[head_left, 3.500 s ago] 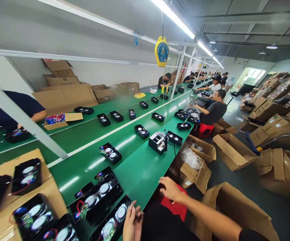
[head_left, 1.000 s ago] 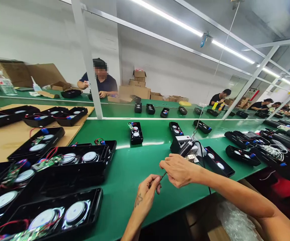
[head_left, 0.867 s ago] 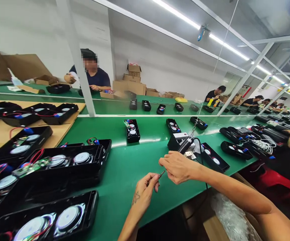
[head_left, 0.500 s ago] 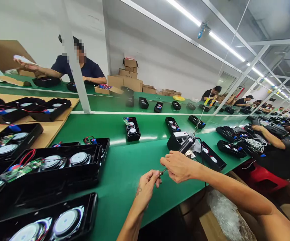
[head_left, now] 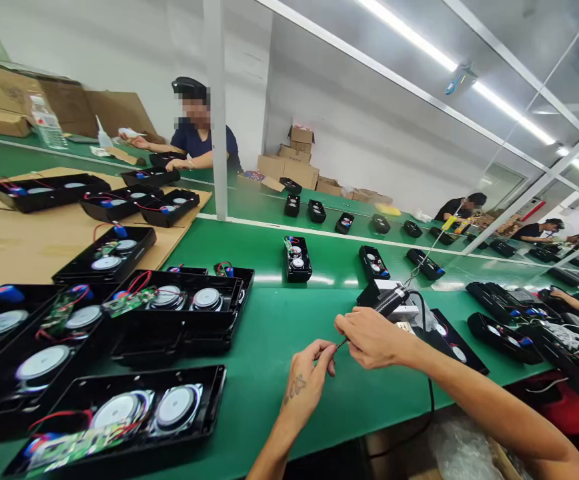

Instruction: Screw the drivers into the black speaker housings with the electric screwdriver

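Observation:
Above the green bench, my left hand pinches at the tip of a thin metal bit. My right hand is closed around the lower end of that bit, just below the black body of an electric screwdriver, which hangs from a coiled cord. Anything small between my left fingertips is too small to make out. Behind the screwdriver sits a black and white box. A black speaker housing with two white cones and a circuit board lies beyond my hands.
Many open speaker housings crowd the left side, some on cardboard. More housings and white cable lie right. A person works across a white post. A black cable hangs over the bench edge.
The view has swung left, so the scene sits further right and more housings show at left. My hands keep the same hold at the screwdriver bit.

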Motion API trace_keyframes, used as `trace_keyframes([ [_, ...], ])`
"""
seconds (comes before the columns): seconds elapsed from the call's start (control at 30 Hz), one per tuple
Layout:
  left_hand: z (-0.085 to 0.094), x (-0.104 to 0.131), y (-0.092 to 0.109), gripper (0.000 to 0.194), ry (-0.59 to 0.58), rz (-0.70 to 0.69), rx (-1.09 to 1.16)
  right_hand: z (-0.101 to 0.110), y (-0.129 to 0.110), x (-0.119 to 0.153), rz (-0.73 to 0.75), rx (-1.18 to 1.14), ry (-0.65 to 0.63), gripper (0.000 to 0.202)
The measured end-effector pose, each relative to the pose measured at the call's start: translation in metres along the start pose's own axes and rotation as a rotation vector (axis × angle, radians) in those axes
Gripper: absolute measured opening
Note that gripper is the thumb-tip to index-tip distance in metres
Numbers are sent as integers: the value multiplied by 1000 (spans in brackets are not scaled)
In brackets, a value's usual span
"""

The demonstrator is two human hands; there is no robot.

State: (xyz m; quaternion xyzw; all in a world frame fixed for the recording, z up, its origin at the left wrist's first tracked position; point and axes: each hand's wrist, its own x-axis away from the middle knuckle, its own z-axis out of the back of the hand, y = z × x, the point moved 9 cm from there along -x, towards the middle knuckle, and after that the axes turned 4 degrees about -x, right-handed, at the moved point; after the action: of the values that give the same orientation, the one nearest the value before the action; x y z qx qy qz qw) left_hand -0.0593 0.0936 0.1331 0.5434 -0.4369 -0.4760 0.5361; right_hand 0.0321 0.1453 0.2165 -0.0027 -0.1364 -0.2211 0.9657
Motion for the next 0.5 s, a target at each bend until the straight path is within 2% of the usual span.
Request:
trace_keyframes([
  [0.13,2,0,2,52,-7,-8,-29,2,2,-1,-1,0,1,28],
  [0.3,-6,-3,6,48,-40,-42,-77,-1,0,4,-14,23,-15,26],
  [0.5,-13,4,28,28,-3,-171,-191,-6,-1,5,-2,49,-24,30],
])
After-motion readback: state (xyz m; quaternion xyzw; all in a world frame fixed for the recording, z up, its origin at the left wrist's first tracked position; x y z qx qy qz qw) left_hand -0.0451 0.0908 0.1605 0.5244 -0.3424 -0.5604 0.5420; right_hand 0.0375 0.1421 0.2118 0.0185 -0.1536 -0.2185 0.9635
